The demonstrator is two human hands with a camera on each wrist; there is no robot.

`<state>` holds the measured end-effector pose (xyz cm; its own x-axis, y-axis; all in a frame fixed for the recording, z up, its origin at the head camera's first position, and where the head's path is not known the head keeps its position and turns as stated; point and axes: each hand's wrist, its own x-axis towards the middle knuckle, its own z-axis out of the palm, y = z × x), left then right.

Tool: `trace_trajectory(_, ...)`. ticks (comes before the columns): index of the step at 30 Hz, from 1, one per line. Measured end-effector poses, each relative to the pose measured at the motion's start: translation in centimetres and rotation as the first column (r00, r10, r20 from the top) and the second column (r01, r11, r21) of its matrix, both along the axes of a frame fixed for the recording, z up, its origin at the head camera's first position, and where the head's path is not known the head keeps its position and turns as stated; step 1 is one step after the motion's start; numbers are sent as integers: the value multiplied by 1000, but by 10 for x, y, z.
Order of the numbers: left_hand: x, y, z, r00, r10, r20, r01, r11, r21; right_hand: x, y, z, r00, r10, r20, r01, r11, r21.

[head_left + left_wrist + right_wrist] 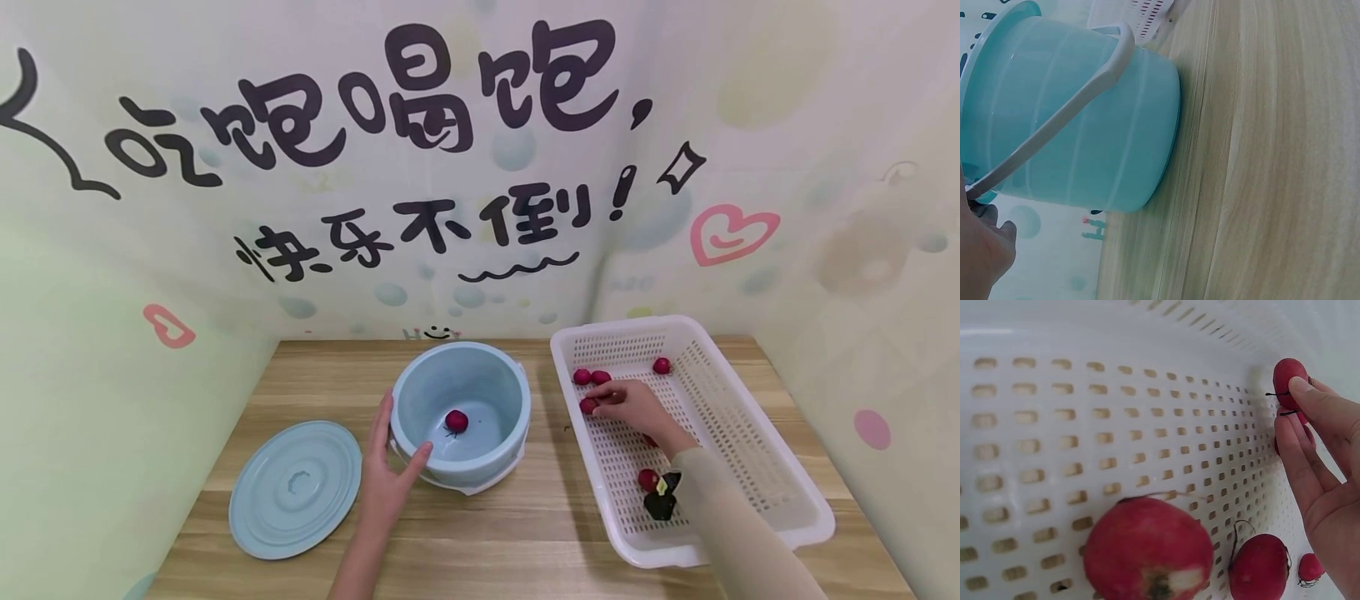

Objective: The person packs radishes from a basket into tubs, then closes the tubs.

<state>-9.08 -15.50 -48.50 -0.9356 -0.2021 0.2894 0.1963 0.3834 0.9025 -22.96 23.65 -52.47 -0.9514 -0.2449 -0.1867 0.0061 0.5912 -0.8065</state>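
Observation:
My left hand (pixel 386 483) holds the near left side of a light blue bucket (pixel 463 475), thumb and fingers spread around its wall at the rim. One red radish (pixel 457 421) with thin dark roots lies inside on the bottom. In the left wrist view, the bucket's pale handle (pixel 1079 100) hangs across the outside wall. Over at the white perforated basket (pixel 780 483), my right hand (pixel 637 408) reaches in and pinches a radish (pixel 1289 378) between thumb and fingertips. Other radishes (pixel 1147 550) lie on the basket floor.
A round light blue lid (pixel 296 492) lies flat on the wooden table (pixel 517 542) to the left of the bucket. The basket stands to the bucket's right, with a gap of table between them. Behind the table rises a printed wall covering (pixel 480 283).

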Motion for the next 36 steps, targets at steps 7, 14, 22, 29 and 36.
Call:
trace_trajectory(7, 1, 0, 1, 1000, 3, 10, -3, 1000, -15, 1, 1, 8, 1000, -23, -1, 23, 1000, -9)
trace_trajectory(14, 1, 0, 1, 1000, 4, 12, -4, 1000, -16, 2, 5, 14, 999, -24, -27, 24, 1000, -14)
trace_trajectory(22, 1, 0, 2, 1000, 8, 31, -7, 1000, -20, 0, 11, 17, 997, -15, -79, 10, 998, -60)
trace_trajectory(29, 1, 0, 2, 999, 8, 32, -7, 1000, -19, -1, 10, 22, 994, -17, -111, 10, 998, -57)
trace_trajectory(36, 1, -1, 0, 1000, 5, 30, -5, 1000, -22, 2, 6, 34, 992, -21, -127, 12, 997, -73)
